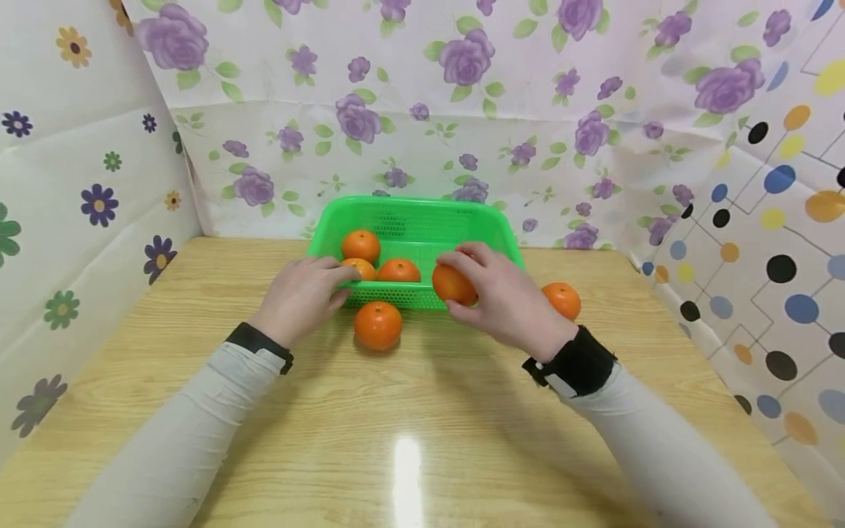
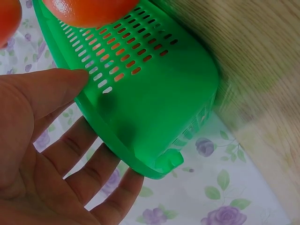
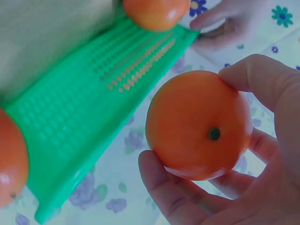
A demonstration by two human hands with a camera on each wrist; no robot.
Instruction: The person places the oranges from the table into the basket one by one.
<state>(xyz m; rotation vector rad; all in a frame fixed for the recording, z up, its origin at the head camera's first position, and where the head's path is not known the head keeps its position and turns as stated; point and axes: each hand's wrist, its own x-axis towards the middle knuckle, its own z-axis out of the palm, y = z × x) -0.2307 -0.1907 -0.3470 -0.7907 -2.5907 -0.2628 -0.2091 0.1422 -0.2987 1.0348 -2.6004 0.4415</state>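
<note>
Under your hands, the table (image 1: pixel 343 425) runs out of frame, bearing a green basket (image 1: pixel 416 297), its front left rim gripped and partly hidden by your left hand (image 1: pixel 300 297). Your right hand (image 1: pixel 505 297) grasps an orange (image 1: pixel 454 284) at the front wall, contact hard to tell. Three fruits (image 1: pixel 360 248) lie inside near your left fingers, one partly covered; a loose orange (image 1: pixel 378 325) sits between your hands, another orange (image 1: pixel 561 297) beside your right wrist.
</note>
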